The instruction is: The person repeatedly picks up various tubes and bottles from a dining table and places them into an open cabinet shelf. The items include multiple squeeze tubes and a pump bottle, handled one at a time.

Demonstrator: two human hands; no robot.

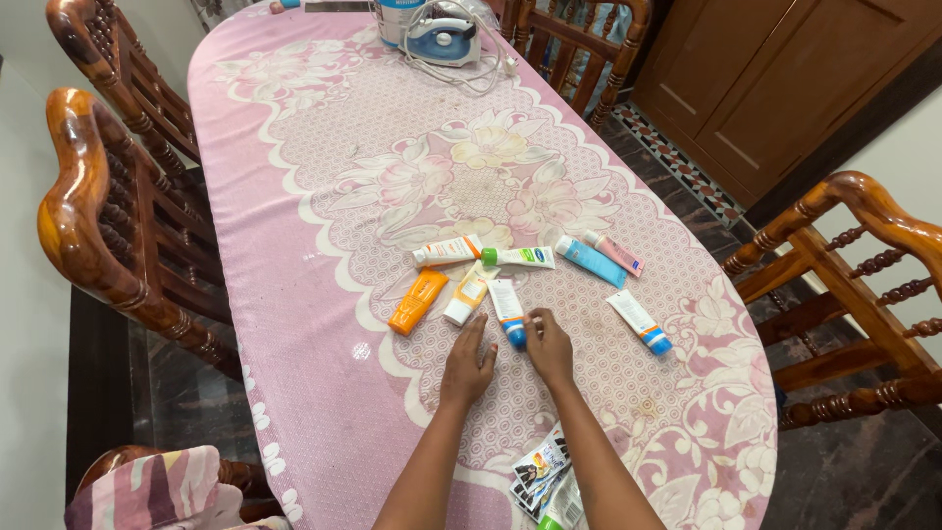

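Several cream tubes lie on a pink floral tablecloth (324, 196). My right hand (549, 348) pinches the blue cap end of a white tube with a blue band (506, 302). My left hand (469, 365) rests flat on the cloth just left of that cap, fingers together, holding nothing. Beside them lie an orange tube (418, 301), a white and yellow tube (467, 294), a white tube with orange print (446, 251), a white tube with a green cap (520, 258), a light blue tube (592, 261), a pink tube (614, 253) and a white tube with a blue cap (640, 322).
A blue and white clothes iron (442, 39) with its cord sits at the table's far end. Wooden chairs (108, 236) stand along the left and at the right (844, 285). Printed packets (545, 481) lie near the front edge. Wooden doors (785, 79) stand at the back right.
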